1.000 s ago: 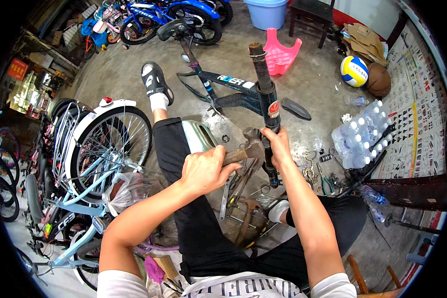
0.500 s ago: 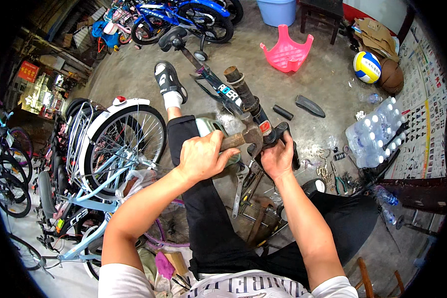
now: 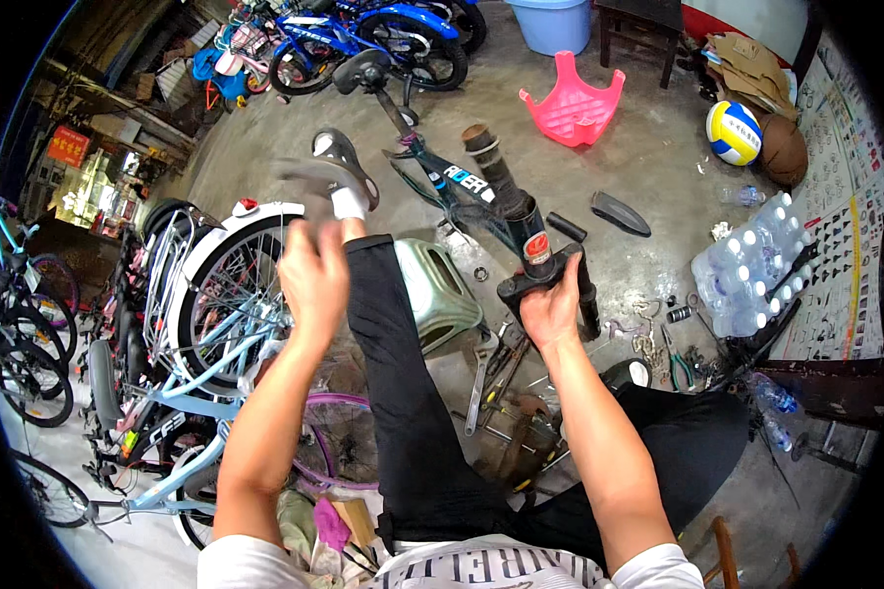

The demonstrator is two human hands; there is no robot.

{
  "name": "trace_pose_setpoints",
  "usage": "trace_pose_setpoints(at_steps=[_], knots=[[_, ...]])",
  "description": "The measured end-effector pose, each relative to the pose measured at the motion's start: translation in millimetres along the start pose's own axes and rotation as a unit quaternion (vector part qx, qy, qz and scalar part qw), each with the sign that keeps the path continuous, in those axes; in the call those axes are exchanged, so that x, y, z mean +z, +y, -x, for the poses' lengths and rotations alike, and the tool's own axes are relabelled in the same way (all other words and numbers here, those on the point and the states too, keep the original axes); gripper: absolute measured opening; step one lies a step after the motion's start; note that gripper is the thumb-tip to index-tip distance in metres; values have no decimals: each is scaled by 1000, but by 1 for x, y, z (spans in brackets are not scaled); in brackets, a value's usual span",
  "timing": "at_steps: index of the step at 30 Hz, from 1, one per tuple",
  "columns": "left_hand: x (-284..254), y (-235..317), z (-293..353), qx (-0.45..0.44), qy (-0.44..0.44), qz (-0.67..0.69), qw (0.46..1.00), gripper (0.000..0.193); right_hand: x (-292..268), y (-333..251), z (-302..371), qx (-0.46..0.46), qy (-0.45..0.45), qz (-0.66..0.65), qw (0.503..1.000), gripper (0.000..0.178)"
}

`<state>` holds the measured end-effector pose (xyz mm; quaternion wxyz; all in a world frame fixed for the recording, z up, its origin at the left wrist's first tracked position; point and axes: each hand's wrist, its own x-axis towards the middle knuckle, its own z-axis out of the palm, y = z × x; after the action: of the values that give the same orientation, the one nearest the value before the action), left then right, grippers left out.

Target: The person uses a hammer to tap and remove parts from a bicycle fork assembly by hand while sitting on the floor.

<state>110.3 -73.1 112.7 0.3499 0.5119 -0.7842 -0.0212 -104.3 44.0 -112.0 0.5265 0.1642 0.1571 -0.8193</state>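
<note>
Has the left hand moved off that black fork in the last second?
Yes. The left hand has left the fork and swung out to the left, now over the white bike wheel; the right hand alone grips the fork.

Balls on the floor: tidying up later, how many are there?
2, both at the upper right: a blue, yellow and white volleyball, and a brown ball touching it on its right. Clutter may hide others.

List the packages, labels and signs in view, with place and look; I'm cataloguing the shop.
Shrink-wrapped pack of clear plastic bottles with white caps: floor, right.
Round red-and-white sticker: on the black bicycle fork held by the right hand.
Red rectangular sign: far left.
Black-and-white printed poster: right edge.
</note>
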Motion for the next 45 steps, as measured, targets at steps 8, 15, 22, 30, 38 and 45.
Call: trace_pose_setpoints(at_steps=[8, 15, 22, 30, 38, 45], knots=[[25, 44, 89, 230, -279, -54, 931, 48, 0, -13, 2, 16, -51, 6, 999, 54], [28, 47, 87, 214, -297, -48, 929, 47, 2, -14, -24, 65, 73, -68, 993, 14], [21, 61, 78, 293, -301, -54, 906, 50, -10, -2, -20, -16, 5, -40, 999, 14], [33, 72, 17, 481, -360, -161, 783, 40, -6, 3, -15, -94, -24, -77, 992, 16], [-8, -2, 4, 55, -86, -61, 993, 40, -9, 2, -7, -75, -3, -96, 993, 16], [29, 34, 94, 129, -289, -41, 947, 46, 15, -17, 5, -3, 169, 145, 975, 67]])
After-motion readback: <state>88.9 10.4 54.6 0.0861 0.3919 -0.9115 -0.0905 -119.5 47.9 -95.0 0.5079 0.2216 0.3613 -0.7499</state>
